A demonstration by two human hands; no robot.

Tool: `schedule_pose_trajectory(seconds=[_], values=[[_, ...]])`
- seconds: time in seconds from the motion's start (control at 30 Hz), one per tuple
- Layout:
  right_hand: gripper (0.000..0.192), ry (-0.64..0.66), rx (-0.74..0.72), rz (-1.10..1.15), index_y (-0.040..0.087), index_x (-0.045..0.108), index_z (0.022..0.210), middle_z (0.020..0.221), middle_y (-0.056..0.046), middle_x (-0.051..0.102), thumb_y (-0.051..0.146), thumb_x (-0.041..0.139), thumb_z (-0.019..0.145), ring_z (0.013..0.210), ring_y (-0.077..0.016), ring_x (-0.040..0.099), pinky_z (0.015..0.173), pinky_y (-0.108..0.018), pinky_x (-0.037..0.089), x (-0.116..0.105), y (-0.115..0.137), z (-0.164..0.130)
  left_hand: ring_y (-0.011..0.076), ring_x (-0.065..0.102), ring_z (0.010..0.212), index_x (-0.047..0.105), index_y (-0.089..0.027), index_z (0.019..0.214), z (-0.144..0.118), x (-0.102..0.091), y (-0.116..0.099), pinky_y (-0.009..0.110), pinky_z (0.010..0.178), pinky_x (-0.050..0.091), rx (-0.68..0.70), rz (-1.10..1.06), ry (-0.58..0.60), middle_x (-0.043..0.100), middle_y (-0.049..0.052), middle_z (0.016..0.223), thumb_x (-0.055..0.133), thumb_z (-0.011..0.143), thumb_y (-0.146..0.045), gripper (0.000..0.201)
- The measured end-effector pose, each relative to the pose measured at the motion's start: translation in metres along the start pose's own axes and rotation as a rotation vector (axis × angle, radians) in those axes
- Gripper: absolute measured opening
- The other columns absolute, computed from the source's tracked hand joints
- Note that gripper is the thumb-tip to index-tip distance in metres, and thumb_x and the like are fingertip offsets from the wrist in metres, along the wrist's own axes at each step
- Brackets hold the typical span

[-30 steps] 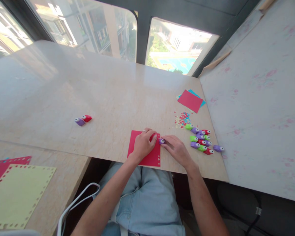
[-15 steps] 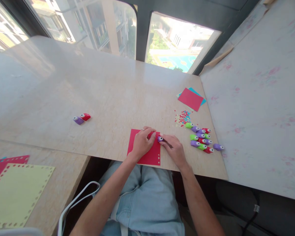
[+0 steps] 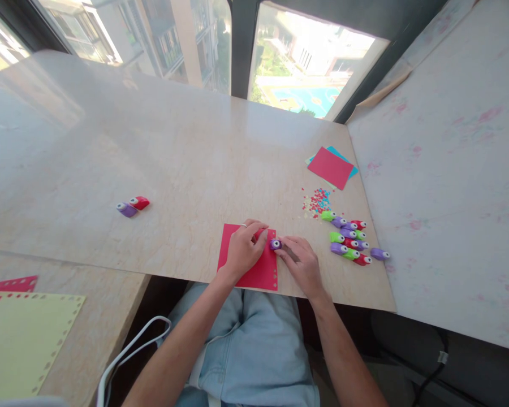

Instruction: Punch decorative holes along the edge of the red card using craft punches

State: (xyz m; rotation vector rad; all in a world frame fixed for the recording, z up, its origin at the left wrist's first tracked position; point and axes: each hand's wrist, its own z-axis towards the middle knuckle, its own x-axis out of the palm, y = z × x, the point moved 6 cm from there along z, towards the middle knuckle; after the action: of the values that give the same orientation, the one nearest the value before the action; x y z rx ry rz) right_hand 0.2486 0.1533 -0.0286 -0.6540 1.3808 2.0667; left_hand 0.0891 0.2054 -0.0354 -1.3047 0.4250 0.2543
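Observation:
A red sheet of paper (image 3: 261, 274) lies near the table's front edge, with small punched holes along its right edge. My left hand (image 3: 245, 249) rests on the sheet with curled fingers, holding it down near its top. At the sheet's upper right edge is a small purple craft punch (image 3: 275, 244) with a white round top and a dark mark. My right hand (image 3: 300, 261) grips this punch from the right between thumb and fingers. The fingertips partly cover the punch, and its slot is hidden.
Several purple, green and red punches (image 3: 350, 242) stand grouped at right, beside scattered paper bits (image 3: 318, 202). Coloured cards (image 3: 331, 168) lie behind them. Two more punches (image 3: 133, 206) sit at left. A yellow punched sheet (image 3: 29, 345) lies on the lower-left surface, near a white cable (image 3: 131, 345).
The purple punch has turned so its round top shows more fully, and it sits slightly lower in view. My left hand stays on the red sheet. The camera view has shifted slightly.

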Motion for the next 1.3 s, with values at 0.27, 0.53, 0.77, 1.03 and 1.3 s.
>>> schedule_pose_trajectory(seconds=[0.27, 0.53, 0.77, 1.03, 1.3], values=[[0.027, 0.013, 0.003, -0.014, 0.026, 0.067, 0.119, 0.104, -0.009, 0.069, 0.025, 0.061, 0.092, 0.097, -0.0225, 0.063, 0.087, -0.041, 0.053, -0.002, -0.002, 0.002, 0.0108, 0.061, 0.071, 0.067, -0.019, 0.096, 0.000, 0.000, 0.000, 0.022, 0.064, 0.048, -0.016, -0.007, 0.042, 0.067, 0.004, 0.099, 0.054, 0.092, -0.022, 0.013], [0.038, 0.110, -0.035, -0.058, 0.026, 0.060, 0.131, 0.114, -0.010, 0.068, 0.024, 0.060, 0.093, 0.106, -0.0238, 0.061, 0.093, -0.043, 0.048, 0.000, -0.005, 0.011, 0.0127, 0.064, 0.076, 0.067, -0.020, 0.100, 0.000, 0.001, -0.001, 0.022, 0.062, 0.048, -0.031, 0.042, 0.084, 0.067, 0.006, 0.102, 0.054, 0.093, -0.023, 0.015], [0.035, 0.119, -0.019, -0.035, 0.027, 0.064, 0.126, 0.105, -0.008, 0.070, 0.020, 0.061, 0.092, 0.097, -0.0226, 0.062, 0.086, -0.041, 0.051, -0.001, -0.004, 0.013, 0.0107, 0.062, 0.069, 0.067, -0.019, 0.102, 0.000, 0.000, -0.001, 0.021, 0.058, 0.048, -0.031, 0.031, 0.078, 0.068, 0.007, 0.103, 0.053, 0.093, -0.024, 0.017], [0.042, 0.142, -0.028, -0.023, 0.028, 0.061, 0.128, 0.104, -0.008, 0.069, 0.014, 0.063, 0.089, 0.097, -0.0220, 0.061, 0.084, -0.040, 0.051, -0.004, -0.004, 0.010, 0.0124, 0.065, 0.077, 0.066, -0.019, 0.103, 0.002, 0.000, -0.004, 0.021, 0.064, 0.051, -0.022, 0.058, 0.088, 0.068, 0.007, 0.104, 0.053, 0.093, -0.022, 0.017], [0.039, 0.161, -0.009, -0.027, 0.029, 0.062, 0.127, 0.106, -0.008, 0.071, 0.017, 0.063, 0.090, 0.096, -0.0219, 0.063, 0.085, -0.040, 0.051, -0.001, -0.005, 0.011, 0.0125, 0.067, 0.080, 0.067, -0.019, 0.102, 0.001, 0.001, -0.002, 0.021, 0.068, 0.053, -0.026, 0.071, 0.085, 0.068, 0.006, 0.104, 0.055, 0.093, -0.022, 0.016]])
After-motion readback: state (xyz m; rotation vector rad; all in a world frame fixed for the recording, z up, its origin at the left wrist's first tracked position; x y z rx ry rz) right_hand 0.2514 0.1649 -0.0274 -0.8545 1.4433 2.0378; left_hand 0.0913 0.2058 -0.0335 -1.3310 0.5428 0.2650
